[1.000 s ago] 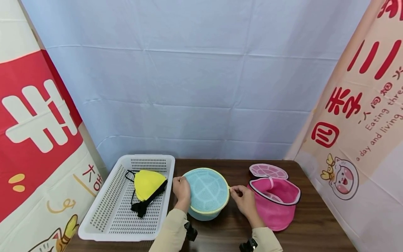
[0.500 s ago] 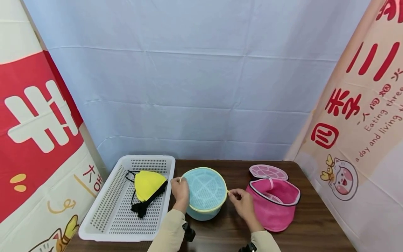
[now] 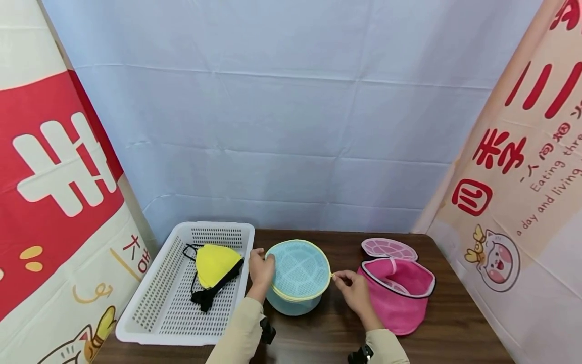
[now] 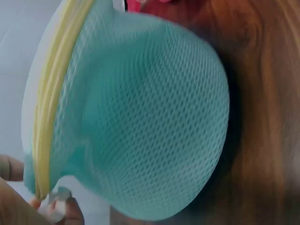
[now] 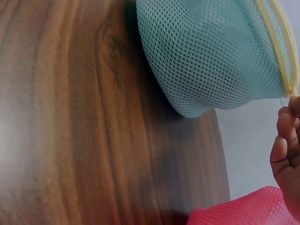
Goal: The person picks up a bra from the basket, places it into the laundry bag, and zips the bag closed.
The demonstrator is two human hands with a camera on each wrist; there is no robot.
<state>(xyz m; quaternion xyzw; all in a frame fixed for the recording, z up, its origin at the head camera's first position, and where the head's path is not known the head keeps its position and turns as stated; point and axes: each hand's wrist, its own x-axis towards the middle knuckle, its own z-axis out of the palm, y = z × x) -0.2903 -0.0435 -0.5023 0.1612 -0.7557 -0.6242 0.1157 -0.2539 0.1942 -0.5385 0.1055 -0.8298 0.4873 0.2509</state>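
Observation:
A round light-blue mesh laundry bag point(image 3: 297, 270) with yellow zip edging stands on the table, its flat lid facing up. My left hand point(image 3: 261, 268) grips the bag's rim on the left, thumb at the lid's edge. In the left wrist view, those fingers point(image 4: 16, 206) are around the yellow edging near a pale tab point(image 4: 58, 206). At the bag's right side my right hand point(image 3: 354, 290) pinches the small yellow zip pull point(image 3: 332, 275). The right wrist view shows its fingertips point(image 5: 295, 103) at the end of the yellow edging. The bag's inside is hidden.
Left of the bag, a white plastic basket point(image 3: 150, 331) holds a yellow cup-shaped garment point(image 3: 215, 265) with black straps. An open pink mesh bag point(image 3: 395, 313) stands near my right forearm, its lid point(image 3: 388, 247) folded back. The dark wooden table point(image 3: 454, 323) meets a curtain behind.
The bag's rim and both hands shift slightly left, then back right. My left thumb now lies at the lid's edge, and the rim's left side sits a little higher above the base.

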